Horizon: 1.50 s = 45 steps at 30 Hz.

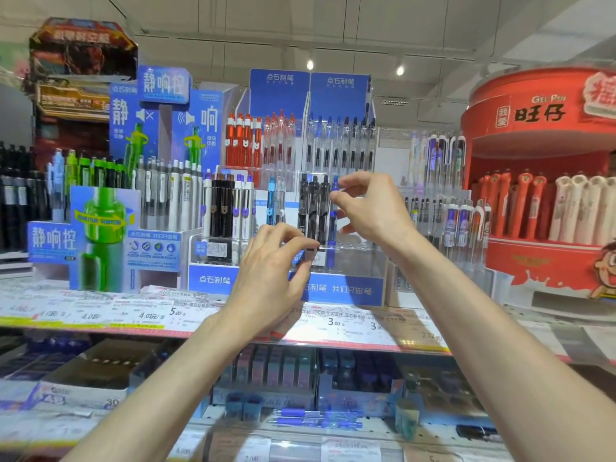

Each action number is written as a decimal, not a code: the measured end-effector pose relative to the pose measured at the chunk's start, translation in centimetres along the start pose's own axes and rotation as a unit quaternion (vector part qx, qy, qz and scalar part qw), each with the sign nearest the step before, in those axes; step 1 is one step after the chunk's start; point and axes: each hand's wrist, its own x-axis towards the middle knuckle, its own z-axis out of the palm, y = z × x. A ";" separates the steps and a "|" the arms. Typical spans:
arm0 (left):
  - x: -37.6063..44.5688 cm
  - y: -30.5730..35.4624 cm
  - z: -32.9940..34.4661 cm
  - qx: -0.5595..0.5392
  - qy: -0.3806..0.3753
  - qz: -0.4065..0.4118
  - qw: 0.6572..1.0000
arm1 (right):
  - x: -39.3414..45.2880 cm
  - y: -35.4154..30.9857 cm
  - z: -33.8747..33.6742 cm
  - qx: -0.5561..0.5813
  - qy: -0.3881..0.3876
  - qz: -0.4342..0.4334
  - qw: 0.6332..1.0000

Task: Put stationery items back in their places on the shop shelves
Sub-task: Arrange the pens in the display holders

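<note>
- The right hand (pixel 370 208), just right of the frame's centre, had its thumb and forefinger curled in a pinch at the upper part of a blue pen (pixel 333 225) that stood upright.
- That blue pen stood at the right end of a short row of black pens (pixel 313 211) in a clear acrylic display rack (pixel 363 261) with a blue front panel, at the centre of the frame.
- The left hand (pixel 273 271), below and left of the right one, had its fingers curled with the tips against the lower ends of the black pens; whether it actually gripped one could not be told.
- The rack sat on a shelf whose edge (pixel 350 328) carried price labels, across the middle of the frame.
- Red pens (pixel 243 141) filled the rack's upper tier.
- A red round display stand (pixel 540 128) with red and white pens stood at the right.
- A blue and green cardboard display (pixel 100 235) stood at the left.
- More blue pens (pixel 316 418) lay flat on the lower shelf, at the bottom centre.
</note>
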 end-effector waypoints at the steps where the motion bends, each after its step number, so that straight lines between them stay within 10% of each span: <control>1: 0.0 0.1 0.0 -0.001 0.001 -0.002 1.000 | -0.1 0.1 0.1 -0.004 0.005 -0.002 1.000; 32: -17.7 1.6 -1.0 -0.117 -0.082 -0.150 0.978 | -23.3 9.3 -0.5 -0.038 0.017 -0.173 0.984; 45: -17.7 0.3 4.3 0.025 -0.274 -0.064 0.959 | -23.9 16.3 1.6 -0.275 -0.146 0.075 0.947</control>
